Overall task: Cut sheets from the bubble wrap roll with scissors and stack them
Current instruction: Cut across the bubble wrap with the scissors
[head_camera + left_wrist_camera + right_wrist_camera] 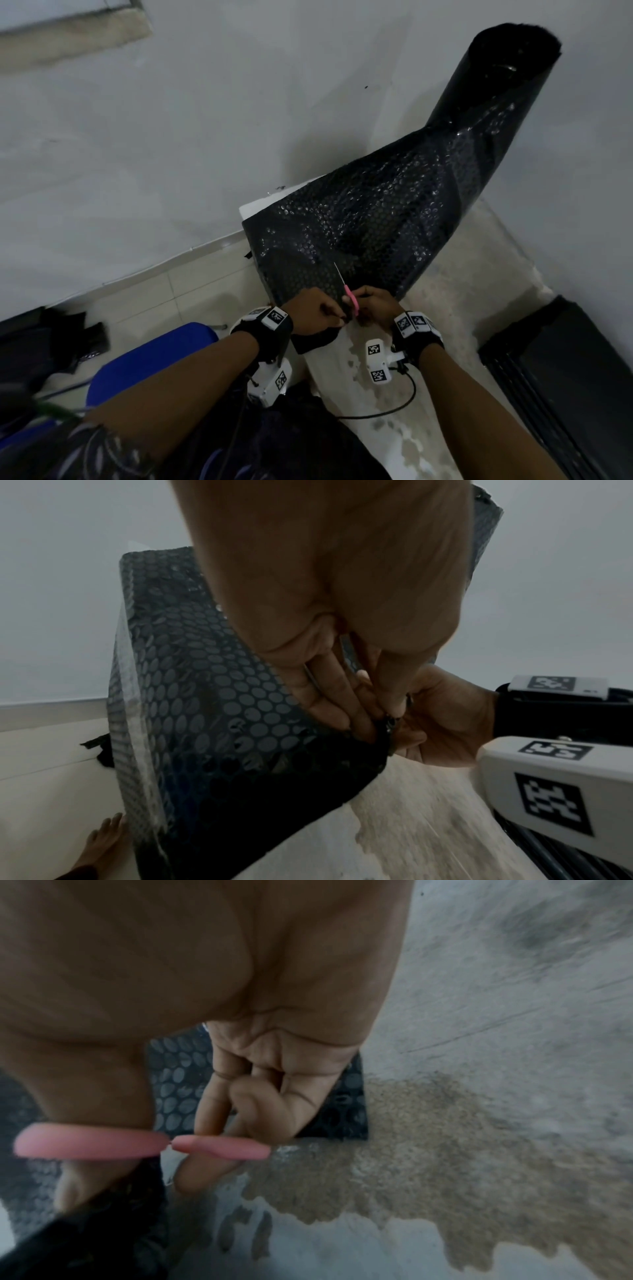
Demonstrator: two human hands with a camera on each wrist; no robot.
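A black bubble wrap roll (507, 78) leans against the wall, and its unrolled sheet (359, 233) lies over a pale worktop toward me. At the sheet's near edge my left hand (320, 315) pinches the bubble wrap (219, 696). My right hand (375, 306) grips pink-handled scissors (351, 299), thumb and fingers through the pink loops (92, 1141). The blade (339, 274) points away from me over the sheet. Both hands nearly touch at the edge.
The stained worktop (452, 308) runs along the right beside a dark panel (565, 370). A blue chair seat (147, 359) is at the lower left, dark scraps (68, 339) lie on the tiled floor, and a bare foot (99, 842) stands below the sheet.
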